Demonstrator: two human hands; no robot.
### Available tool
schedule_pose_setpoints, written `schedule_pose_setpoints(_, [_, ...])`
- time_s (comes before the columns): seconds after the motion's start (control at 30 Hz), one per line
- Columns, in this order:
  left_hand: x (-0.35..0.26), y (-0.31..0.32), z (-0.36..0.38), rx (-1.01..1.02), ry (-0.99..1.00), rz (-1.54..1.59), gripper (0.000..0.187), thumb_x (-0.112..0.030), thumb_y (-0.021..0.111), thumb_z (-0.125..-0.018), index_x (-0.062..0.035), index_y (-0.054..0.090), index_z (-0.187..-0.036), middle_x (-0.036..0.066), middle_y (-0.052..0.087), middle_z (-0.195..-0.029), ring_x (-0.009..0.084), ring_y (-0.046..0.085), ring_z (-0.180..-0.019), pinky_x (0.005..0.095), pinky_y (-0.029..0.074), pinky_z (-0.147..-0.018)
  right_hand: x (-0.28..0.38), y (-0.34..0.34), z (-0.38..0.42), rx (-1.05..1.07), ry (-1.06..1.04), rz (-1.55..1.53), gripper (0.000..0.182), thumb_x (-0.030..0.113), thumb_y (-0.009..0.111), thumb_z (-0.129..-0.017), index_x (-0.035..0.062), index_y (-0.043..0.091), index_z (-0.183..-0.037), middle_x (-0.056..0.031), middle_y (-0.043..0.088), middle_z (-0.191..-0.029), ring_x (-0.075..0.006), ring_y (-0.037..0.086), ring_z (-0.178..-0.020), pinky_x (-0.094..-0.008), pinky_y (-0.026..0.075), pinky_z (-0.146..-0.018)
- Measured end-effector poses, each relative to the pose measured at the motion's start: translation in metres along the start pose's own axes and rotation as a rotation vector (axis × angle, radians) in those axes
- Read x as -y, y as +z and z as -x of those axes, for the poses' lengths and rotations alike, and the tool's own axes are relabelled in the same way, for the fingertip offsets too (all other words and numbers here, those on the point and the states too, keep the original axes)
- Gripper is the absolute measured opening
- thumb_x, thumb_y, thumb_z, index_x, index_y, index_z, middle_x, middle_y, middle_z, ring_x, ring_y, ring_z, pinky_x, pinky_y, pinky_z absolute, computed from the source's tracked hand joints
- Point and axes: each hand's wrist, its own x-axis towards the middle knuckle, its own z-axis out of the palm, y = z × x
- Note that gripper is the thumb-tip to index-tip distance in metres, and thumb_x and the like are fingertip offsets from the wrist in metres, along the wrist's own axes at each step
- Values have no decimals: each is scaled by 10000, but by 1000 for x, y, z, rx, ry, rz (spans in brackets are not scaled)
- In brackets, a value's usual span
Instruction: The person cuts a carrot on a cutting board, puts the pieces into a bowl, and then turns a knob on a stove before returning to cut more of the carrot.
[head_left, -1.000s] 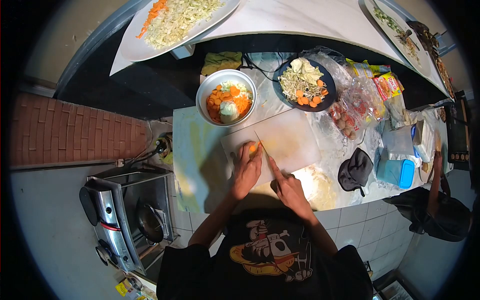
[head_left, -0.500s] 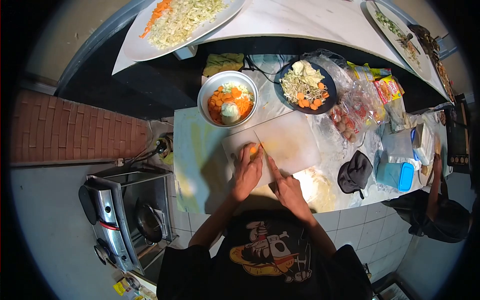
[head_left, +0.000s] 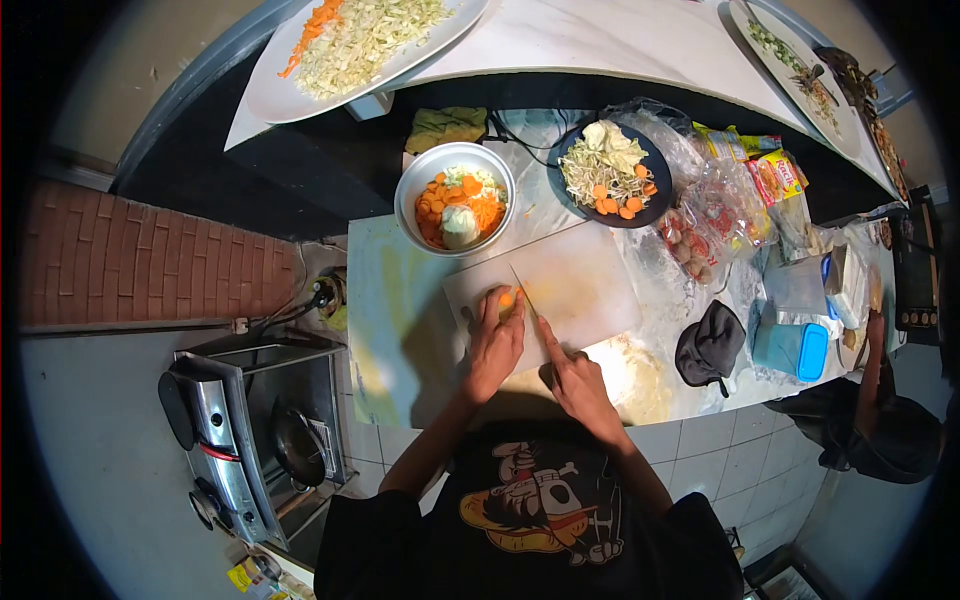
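My left hand (head_left: 495,345) is closed around a piece of carrot (head_left: 506,300) on the white cutting board (head_left: 580,270), with its fingertips curled at the carrot's sides. In my right hand (head_left: 577,385) is a knife (head_left: 526,293), its handle in my fist and its blade pointing away from me. The blade lies right beside the carrot and the left fingertips. Beyond the board stands a round metal bowl (head_left: 404,206) holding carrot slices, shredded carrot and pale chopped vegetable. A dark plate (head_left: 654,208) with bean sprouts, cabbage and carrot slices is to its right.
Right of the board lie a black cap (head_left: 711,345), plastic bags (head_left: 715,215) and a blue-lidded container (head_left: 790,350). A large plate of shredded vegetables (head_left: 375,45) rests on the raised counter (head_left: 580,40). A stove (head_left: 215,430) stands at left; another person (head_left: 880,425) is at far right.
The knife blade has shifted very slightly, and a little more of the carrot shows between my left fingers. Both hands stay in nearly the same place.
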Motion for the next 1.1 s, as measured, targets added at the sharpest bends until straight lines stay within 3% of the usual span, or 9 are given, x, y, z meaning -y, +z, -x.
schedule_pose_setpoints(0.3, [0, 1, 0, -3, -7, 19, 359, -58, 579, -894, 32, 645, -1235, 203, 510, -1300, 381, 504, -1199, 442, 458, -980, -1, 7, 1, -45, -53, -11, 950, -54, 560, -714, 84, 176, -1572, -267, 625, -751, -466, 602, -703, -512, 498, -672])
schedule_pose_setpoints(0.37, [-4, -1, -2, -12, -43, 61, 368, 19, 600, -840, 44, 661, -1202, 224, 522, -1275, 394, 498, -1199, 438, 432, -1004, 0, 8, 0, -11, -20, -17, 928, -36, 559, -726, 61, 178, -1567, -269, 621, -725, -467, 601, -682, -508, 500, -661])
schedule_pose_setpoints(0.47, [-4, -1, -2, -13, -43, 46, 357, 14, 599, -849, 42, 662, -1199, 224, 520, -1277, 393, 499, -1197, 436, 433, -1003, 3, 9, -5, -5, -9, 5, 915, -34, 548, -730, 46, 178, -1563, -271, 616, -705, -464, 601, -665, -506, 499, -646])
schedule_pose_setpoints(0.7, [0, -1, -1, 0, -17, 28, 374, -61, 592, -893, 35, 628, -1253, 208, 507, -1304, 382, 497, -1218, 442, 463, -981, 1, 10, -3, -65, -56, 12, 971, -53, 555, -684, 55, 169, -1569, -256, 628, -742, -446, 609, -669, -491, 502, -647])
schedule_pose_setpoints(1.0, [-1, -1, 0, 0, -18, 45, 377, -54, 585, -906, 45, 613, -1269, 229, 487, -1332, 401, 479, -1244, 443, 442, -1011, -1, 9, 1, -66, -26, -41, 1023, -71, 569, -657, 84, 153, -1579, -255, 620, -758, -456, 596, -707, -506, 492, -666])
schedule_pose_setpoints(1.1, [-2, -1, 0, -20, -29, 109, 367, 21, 607, -865, 53, 639, -1228, 260, 478, -1343, 426, 471, -1247, 456, 409, -1042, 1, 11, 1, -63, -22, -42, 985, -67, 562, -683, 82, 172, -1575, -259, 621, -762, -458, 595, -686, -508, 489, -657])
